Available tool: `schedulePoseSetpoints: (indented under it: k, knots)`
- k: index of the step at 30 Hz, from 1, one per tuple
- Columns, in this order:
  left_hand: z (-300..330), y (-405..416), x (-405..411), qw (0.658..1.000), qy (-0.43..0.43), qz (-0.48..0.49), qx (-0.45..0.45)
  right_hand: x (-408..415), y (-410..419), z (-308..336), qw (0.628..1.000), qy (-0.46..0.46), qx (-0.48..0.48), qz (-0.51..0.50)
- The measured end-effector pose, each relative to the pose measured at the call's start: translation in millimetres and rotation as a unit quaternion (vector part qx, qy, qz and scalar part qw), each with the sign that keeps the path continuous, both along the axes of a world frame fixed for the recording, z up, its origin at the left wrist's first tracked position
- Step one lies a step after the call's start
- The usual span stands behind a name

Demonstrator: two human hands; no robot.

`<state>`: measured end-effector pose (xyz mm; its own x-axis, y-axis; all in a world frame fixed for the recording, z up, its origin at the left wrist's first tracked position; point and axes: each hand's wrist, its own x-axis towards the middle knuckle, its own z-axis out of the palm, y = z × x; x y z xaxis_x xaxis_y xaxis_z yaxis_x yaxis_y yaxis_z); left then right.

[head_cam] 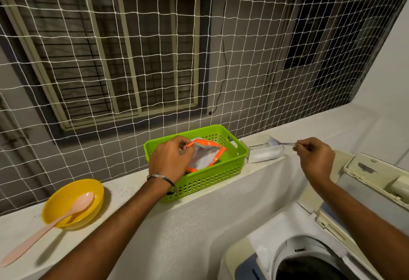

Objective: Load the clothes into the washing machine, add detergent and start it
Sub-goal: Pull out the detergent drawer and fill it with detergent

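An orange and silver detergent pouch (pixel 207 154) lies open inside a green plastic basket (pixel 212 178) on the white ledge. My left hand (pixel 171 158) pinches the pouch's top edge. My right hand (pixel 315 154) holds a small spoon (pixel 281 143) by its handle, its bowl over a white detergent drawer (pixel 264 154) that rests on the ledge to the right of the basket. The top-loading washing machine (pixel 294 251) stands below at the bottom right with its lid (pixel 376 176) raised; its drum opening looks dark and I cannot make out the contents.
A yellow bowl (pixel 66 200) with a long pink spoon (pixel 47 227) leaning in it sits on the ledge at the left. A white net (pixel 155 58) closes off the opening behind the ledge. A white wall rises on the right.
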<state>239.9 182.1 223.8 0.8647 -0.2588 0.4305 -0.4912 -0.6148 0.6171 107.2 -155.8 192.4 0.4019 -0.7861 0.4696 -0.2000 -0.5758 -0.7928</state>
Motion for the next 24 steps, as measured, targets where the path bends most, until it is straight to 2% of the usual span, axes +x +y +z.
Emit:
schedulePoseSetpoints:
  k: [4,6,10,15,20,24]
  knots:
    - [1,0,-1,1.000,-0.003,-0.003,-0.003,-1,2,0,0.998,-0.035,0.058,0.000]
    - [0,1,0,1.000,-0.001,-0.007,-0.006,0,4,2,0.990,-0.071,0.121,-0.013]
    - [1,1,0,1.000,-0.004,-0.009,-0.006,1,6,7,0.939,-0.168,0.298,-0.037]
    - [2,0,-1,1.000,0.008,-0.011,-0.023,-5,16,20,0.879,-0.239,0.412,0.010]
    - [3,-2,1,0.999,0.023,-0.014,-0.037,-20,52,38,0.841,-0.231,0.482,0.086]
    - [5,-1,0,0.998,0.028,-0.016,-0.046,-33,89,53,0.827,-0.203,0.504,0.146]
